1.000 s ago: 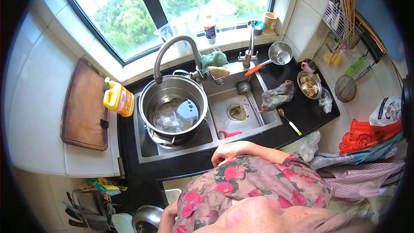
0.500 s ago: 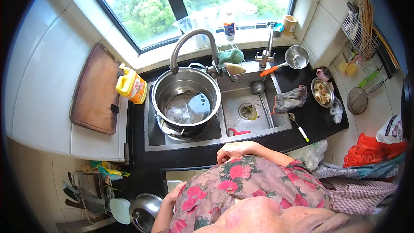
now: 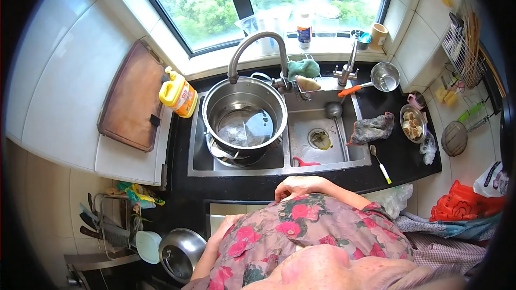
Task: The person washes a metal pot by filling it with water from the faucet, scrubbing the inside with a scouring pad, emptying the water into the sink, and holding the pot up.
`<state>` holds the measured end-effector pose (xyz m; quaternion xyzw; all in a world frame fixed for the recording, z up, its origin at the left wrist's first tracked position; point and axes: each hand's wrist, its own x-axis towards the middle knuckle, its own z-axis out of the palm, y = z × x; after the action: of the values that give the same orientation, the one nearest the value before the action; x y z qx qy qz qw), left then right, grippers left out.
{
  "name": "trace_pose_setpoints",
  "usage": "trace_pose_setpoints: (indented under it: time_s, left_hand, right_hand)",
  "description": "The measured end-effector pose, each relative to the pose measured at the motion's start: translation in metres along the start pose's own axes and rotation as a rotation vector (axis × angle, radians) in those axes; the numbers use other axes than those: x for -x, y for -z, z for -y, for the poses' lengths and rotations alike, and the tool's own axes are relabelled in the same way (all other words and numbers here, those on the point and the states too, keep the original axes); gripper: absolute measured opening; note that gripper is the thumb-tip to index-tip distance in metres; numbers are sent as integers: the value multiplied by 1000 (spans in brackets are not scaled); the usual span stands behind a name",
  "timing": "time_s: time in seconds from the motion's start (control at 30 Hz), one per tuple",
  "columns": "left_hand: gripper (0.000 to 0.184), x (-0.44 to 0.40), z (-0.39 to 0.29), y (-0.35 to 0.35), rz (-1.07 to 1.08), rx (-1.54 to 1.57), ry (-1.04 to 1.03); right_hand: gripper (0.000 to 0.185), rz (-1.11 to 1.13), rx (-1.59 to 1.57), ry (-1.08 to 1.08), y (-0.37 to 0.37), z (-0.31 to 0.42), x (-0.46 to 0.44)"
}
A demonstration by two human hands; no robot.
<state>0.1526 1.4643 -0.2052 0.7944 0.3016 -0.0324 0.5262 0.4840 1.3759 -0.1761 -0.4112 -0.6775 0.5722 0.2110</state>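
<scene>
My right hand (image 3: 299,185) rests at the front of my flowered blouse (image 3: 301,220), by the counter edge. Its fingers are bent and close together, their tips tucked down against the blouse, and what they hold, if anything, is hidden. My left hand (image 3: 227,224) lies at the left side of the blouse, its fingers mostly hidden by the cloth. Beyond my hands, a large steel pot (image 3: 244,142) with clear water stands in the left sink basin under the curved faucet (image 3: 258,36). A red-handled tool (image 3: 305,163) lies in the right basin (image 3: 301,123).
A ladle (image 3: 334,110) leans in the right basin. On the counter are a dark cloth-like piece (image 3: 372,129), a spoon (image 3: 380,164), an orange-handled saucepan (image 3: 385,77) and a bowl of food pieces (image 3: 413,123). A yellow jug (image 3: 178,94) stands left of the sink.
The view has turned slightly left, so the sink and counter sit further right in the picture. My hands stay at nearly the same place against the blouse.
</scene>
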Motion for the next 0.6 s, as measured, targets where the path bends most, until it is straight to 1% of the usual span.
trace_pose_setpoints:
  time_s: [0.03, 0.1, 0.13, 0.2, 0.33, 0.4, 0.43, 0.53, 0.6]
  left_hand:
    - [32, 1, -1, -2, -6, 3, 3]
    - [24, 2, -2, -6, -50, -91, 119]
    - [24, 2, 1, -9, -54, -87, 123]
    - [18, 0, 8, -14, -111, -71, 8]
    - [18, -1, 15, -17, -83, -128, 61]
    - [18, -5, 24, -25, -173, -13, 150]
    - [18, -4, 24, -27, -179, -8, 154]
    - [17, -1, 12, -26, -221, -41, 170]
    - [10, 4, 3, -22, -191, -216, 79]
  right_hand:
    - [36, 8, -19, 2, 0, 1, -1]
    - [36, 12, -14, 5, -1, -2, -4]
    - [36, 8, -11, 5, -2, -3, -6]
    - [36, 22, -7, 3, -4, -5, -9]
    - [40, 57, -2, 0, -8, -9, -18]
    - [39, 60, 6, -8, -8, -3, -19]
    - [37, 55, 13, -15, -8, -1, -20]
    - [37, 53, 36, -5, -9, -4, -23]
    - [39, 73, 28, -14, -7, -3, -24]
